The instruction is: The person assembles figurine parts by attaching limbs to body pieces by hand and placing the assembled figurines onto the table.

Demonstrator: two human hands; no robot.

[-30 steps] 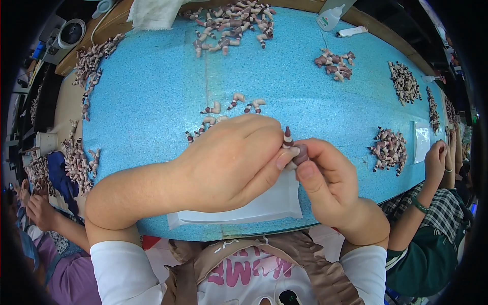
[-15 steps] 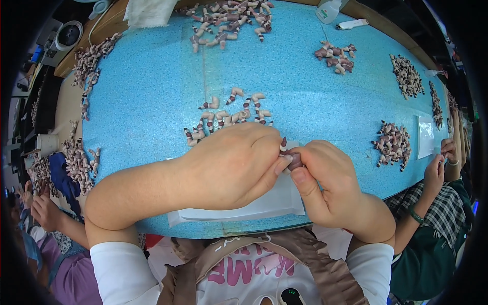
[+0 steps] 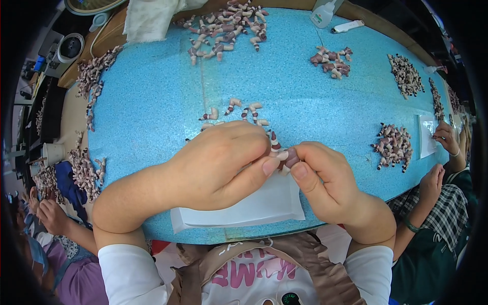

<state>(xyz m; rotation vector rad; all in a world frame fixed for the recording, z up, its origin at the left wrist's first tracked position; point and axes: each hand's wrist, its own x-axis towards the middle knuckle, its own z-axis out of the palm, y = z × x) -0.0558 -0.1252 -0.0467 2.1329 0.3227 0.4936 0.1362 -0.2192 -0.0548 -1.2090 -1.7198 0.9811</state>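
Over the middle of the blue table (image 3: 152, 96), my two hands meet fingertip to fingertip. My left hand (image 3: 221, 165) is closed in a pinch on a small bent toy limb (image 3: 275, 142), pale with a dark maroon pointed tip. Between the thumb and fingers of my right hand (image 3: 328, 183) sits a rounded mauve toy body piece (image 3: 292, 157). The two pieces touch each other; my fingers partly hide the joint. Below the hands lies a white paper sheet (image 3: 244, 213). Just beyond my left hand, several similar bent limbs (image 3: 233, 105) lie loose, some hidden behind it.
Heaps of toy parts lie at the far edge (image 3: 226, 30), at the far right (image 3: 330, 62) and nearer right (image 3: 393, 146). A white cloth (image 3: 147, 20), a squeeze bottle (image 3: 323, 14) and a white tool (image 3: 347, 26) rest at the back. Co-workers' hands (image 3: 447, 138) (image 3: 51, 216) are at both sides.
Both hands have shifted slightly left. The limb and the mauve piece now show more openly between my fingertips. At the right, a co-worker's hands have moved apart.
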